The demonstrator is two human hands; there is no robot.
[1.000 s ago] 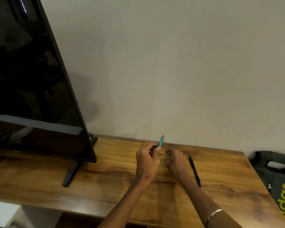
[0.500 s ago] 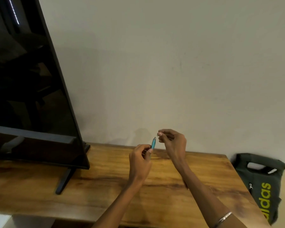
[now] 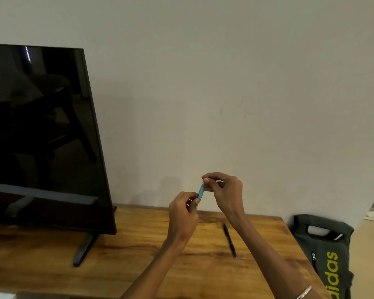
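Note:
A short teal pen part (image 3: 201, 190) is held upright above the wooden table (image 3: 138, 244). My left hand (image 3: 184, 210) pinches its lower end between thumb and fingers. My right hand (image 3: 224, 190) pinches its upper tip with thumb and forefinger, the other fingers curled. A black pen (image 3: 229, 240) lies flat on the table below my right forearm, apart from both hands.
A large black screen (image 3: 41, 137) on a dark stand foot (image 3: 83, 249) fills the left side. A dark green bag (image 3: 326, 255) with yellow lettering stands past the table's right edge. A plain wall rises behind the table.
Both hands rose from the table surface. My right hand came up to the teal part's top and now pinches it. The view shifted, bringing the black pen into sight again.

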